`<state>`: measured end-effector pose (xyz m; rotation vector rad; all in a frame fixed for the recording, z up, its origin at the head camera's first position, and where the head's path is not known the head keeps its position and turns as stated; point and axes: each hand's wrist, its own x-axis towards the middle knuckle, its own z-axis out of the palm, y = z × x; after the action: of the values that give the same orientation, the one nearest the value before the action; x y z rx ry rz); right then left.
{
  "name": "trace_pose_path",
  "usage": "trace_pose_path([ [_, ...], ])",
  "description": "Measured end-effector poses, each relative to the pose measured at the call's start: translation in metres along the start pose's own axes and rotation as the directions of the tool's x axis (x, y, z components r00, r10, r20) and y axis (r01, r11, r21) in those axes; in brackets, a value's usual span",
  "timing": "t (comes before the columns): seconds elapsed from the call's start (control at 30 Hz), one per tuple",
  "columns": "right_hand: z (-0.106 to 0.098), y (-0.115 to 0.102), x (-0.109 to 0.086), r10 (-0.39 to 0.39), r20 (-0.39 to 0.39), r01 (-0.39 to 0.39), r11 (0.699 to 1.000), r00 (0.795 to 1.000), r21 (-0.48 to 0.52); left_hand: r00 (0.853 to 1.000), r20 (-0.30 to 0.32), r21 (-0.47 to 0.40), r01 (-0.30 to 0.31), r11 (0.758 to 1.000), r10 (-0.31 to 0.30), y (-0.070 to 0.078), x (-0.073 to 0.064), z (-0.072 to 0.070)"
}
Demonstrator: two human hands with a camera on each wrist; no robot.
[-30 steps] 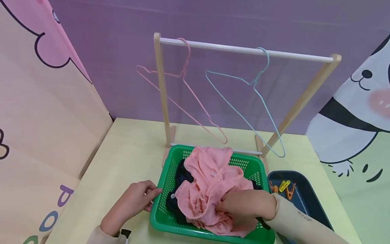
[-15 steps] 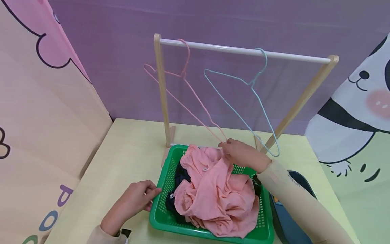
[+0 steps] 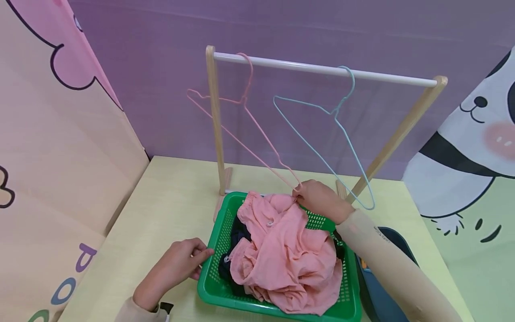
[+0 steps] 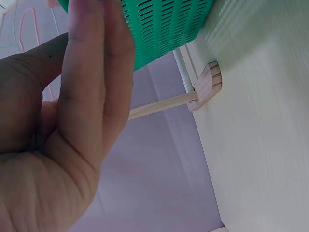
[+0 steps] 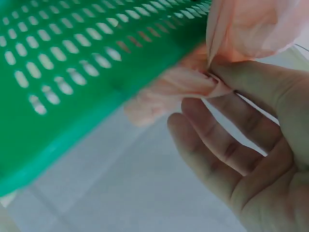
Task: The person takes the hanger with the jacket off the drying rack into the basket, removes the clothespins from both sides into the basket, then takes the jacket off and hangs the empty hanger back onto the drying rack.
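Observation:
A green basket [image 3: 207, 286] with slotted walls stands on the table, holding a crumpled pink garment [image 3: 277, 250] on top of dark clothing [image 3: 237, 230]. At the basket's left rim, my left hand [image 3: 183, 259] grips the edge between thumb and fingers; the left wrist view shows those fingers [image 4: 87, 72] against the wall. My right hand [image 3: 319, 197] is at the back rim and pinches a fold of the pink garment between thumb and index finger. In the right wrist view the other fingers [image 5: 207, 159] curve loosely below the pinched cloth. Most of the garment lies bunched, its shape unclear.
Behind the basket stands a wooden rack with a white rail [image 3: 297, 66]. A pink hanger [image 3: 257, 129] and a light blue hanger [image 3: 318, 154] hang from it, the pink one's lower tip near my right hand. A dark tray [image 3: 382, 290] at the right is partly covered by my forearm.
My right hand has moved from the front right of the pink garment to its back edge and now pinches it there. The garment has shifted and spread slightly. My left hand stays put.

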<state>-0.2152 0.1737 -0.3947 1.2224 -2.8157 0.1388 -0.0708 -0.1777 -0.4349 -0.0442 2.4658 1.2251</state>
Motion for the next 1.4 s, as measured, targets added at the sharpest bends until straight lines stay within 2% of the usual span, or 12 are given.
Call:
trace_pose_path([
  [0.13,-0.02,-0.017,-0.012,0.007,-0.081,-0.008,1.0,0.997,-0.011,1.0,0.004,-0.009,-0.009,1.0,0.009,0.0,0.0,0.0],
  [0.27,-0.043,-0.044,-0.035,-0.06,-0.179,0.061,0.998,0.982,0.0,1.0,0.008,-0.014,-0.011,1.0,0.011,0.0,-0.001,-0.001],
  [0.37,-0.053,-0.069,-0.054,-0.113,-0.17,0.122,0.991,0.979,0.045,1.0,0.011,-0.017,-0.009,1.0,0.009,0.0,-0.002,-0.002],
  [0.43,-0.052,-0.085,-0.063,-0.172,-0.082,0.178,0.982,0.982,0.068,1.0,0.011,-0.018,-0.006,1.0,0.007,0.0,-0.003,-0.002],
  [0.5,-0.046,-0.1,-0.068,-0.24,0.075,0.237,0.97,0.968,0.05,1.0,0.011,-0.017,-0.007,1.0,0.008,0.0,-0.003,-0.003],
  [0.53,-0.041,-0.106,-0.069,-0.256,0.163,0.247,0.966,0.953,0.071,1.0,0.009,-0.014,-0.009,1.0,0.009,0.0,-0.003,-0.003],
  [0.63,-0.017,-0.117,-0.067,-0.25,0.408,0.225,0.968,0.878,0.109,1.0,0.008,-0.008,-0.013,1.0,0.013,0.001,-0.003,-0.003],
  [0.7,-0.001,-0.12,-0.065,-0.202,0.498,0.152,0.979,0.843,0.139,1.0,0.012,-0.013,-0.018,1.0,0.018,0.0,-0.003,-0.003],
  [0.77,0.01,-0.12,-0.065,-0.172,0.535,0.108,0.983,0.827,0.149,1.0,0.019,-0.019,-0.025,1.0,0.025,0.0,-0.002,-0.003],
  [0.97,0.016,-0.114,-0.061,-0.164,0.533,0.089,0.983,0.83,0.163,0.999,0.026,-0.025,-0.033,0.999,0.034,0.001,-0.003,-0.002],
  [1.13,0.015,-0.105,-0.058,-0.163,0.503,0.119,0.986,0.849,0.119,0.999,0.034,-0.016,-0.039,0.999,0.039,0.004,-0.002,-0.004],
  [1.4,0.012,-0.1,-0.06,-0.174,0.451,0.114,0.981,0.876,0.158,1.0,0.009,-0.01,-0.004,1.0,0.004,0.004,-0.004,-0.002],
])
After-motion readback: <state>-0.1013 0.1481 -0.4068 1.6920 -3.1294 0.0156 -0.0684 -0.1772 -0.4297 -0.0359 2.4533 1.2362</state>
